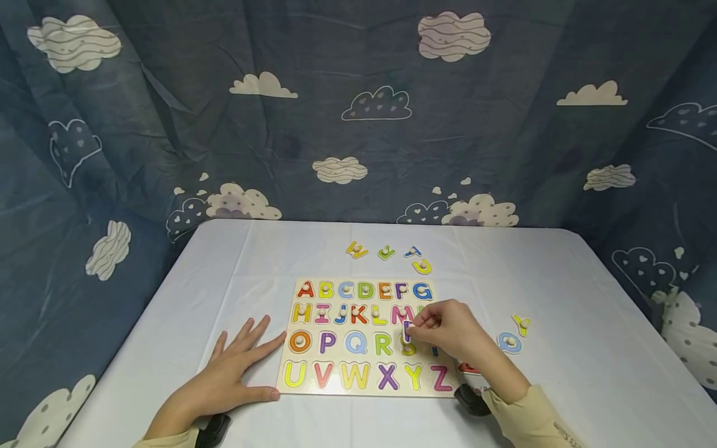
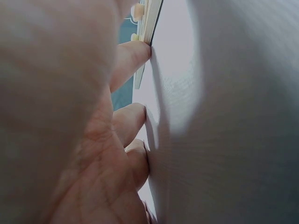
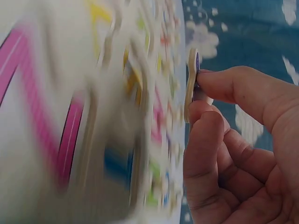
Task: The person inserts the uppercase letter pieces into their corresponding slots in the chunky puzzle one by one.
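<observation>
A wooden alphabet puzzle board [image 1: 364, 362] lies on the white table. Spread flat, my left hand [image 1: 235, 370] touches its left edge with index finger and thumb; the left wrist view shows fingertips [image 2: 140, 49] against the board's side. Over the right part of the board, my right hand [image 1: 445, 326] pinches a purple letter piece [image 3: 190, 88] by its knob, thumb and fingers together. This piece is tilted up on edge, and its letter is mostly hidden by the fingers. Knobbed pieces fill the top rows, and an orange O [image 1: 299, 341] sits in the third.
Beyond the board lie a yellow W [image 1: 356, 250], a green piece [image 1: 386, 252], a blue T [image 1: 412, 252] and a yellow U [image 1: 422, 267]. To the right are a yellow Y [image 1: 521, 325] and a blue Q [image 1: 509, 342]. A red piece [image 1: 468, 368] shows partly beneath the right forearm.
</observation>
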Motion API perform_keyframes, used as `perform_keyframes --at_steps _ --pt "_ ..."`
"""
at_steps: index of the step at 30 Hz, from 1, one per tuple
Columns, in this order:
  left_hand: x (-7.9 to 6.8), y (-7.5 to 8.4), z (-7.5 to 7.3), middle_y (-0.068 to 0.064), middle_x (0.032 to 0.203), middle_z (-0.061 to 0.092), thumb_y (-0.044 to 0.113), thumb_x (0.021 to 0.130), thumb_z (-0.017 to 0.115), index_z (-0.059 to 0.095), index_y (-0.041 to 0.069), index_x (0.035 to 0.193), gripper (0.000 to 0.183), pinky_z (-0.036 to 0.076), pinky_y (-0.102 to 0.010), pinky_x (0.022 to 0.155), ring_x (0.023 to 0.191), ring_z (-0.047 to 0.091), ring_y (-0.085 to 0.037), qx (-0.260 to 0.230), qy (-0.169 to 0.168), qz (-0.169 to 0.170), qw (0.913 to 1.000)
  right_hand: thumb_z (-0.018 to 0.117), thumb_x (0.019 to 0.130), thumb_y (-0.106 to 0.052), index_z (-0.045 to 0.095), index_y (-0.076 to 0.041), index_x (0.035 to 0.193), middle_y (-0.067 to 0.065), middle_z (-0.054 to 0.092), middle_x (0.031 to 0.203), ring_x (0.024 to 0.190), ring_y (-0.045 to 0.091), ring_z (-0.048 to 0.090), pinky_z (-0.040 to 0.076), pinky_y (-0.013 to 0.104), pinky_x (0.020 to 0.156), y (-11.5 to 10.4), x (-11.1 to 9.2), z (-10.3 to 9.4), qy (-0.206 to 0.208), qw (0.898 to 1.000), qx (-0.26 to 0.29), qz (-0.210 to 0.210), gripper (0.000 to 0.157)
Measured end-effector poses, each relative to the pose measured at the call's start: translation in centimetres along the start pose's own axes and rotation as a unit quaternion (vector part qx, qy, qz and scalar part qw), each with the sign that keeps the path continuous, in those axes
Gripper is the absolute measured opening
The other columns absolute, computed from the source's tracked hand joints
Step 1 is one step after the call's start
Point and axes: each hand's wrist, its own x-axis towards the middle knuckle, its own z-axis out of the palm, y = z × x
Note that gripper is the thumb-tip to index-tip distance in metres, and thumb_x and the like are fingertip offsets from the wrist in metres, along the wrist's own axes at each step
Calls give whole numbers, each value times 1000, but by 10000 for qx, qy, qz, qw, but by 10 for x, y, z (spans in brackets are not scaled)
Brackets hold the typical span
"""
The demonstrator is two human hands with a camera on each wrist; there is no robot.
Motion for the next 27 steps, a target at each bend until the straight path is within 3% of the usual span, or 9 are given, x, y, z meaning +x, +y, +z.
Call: perform_keyframes --at_steps 8,27 --pt "0 0 1 -15 179 25 67 72 88 51 34 161 102 -4 -84 122 165 11 -53 -1 36 29 10000 90 85 -20 75 -10 79 -3 66 69 62 9 54 41 18 52 -29 12 33 -279 9987 308 -304 20" --pt "0 0 -1 -14 180 24 68 72 88 51 35 161 102 -4 -83 123 165 11 -52 81 -5 -29 10000 90 84 -14 73 -9 76 -6 62 65 60 6 52 41 17 53 -66 28 89 -706 9925 602 -793 20"
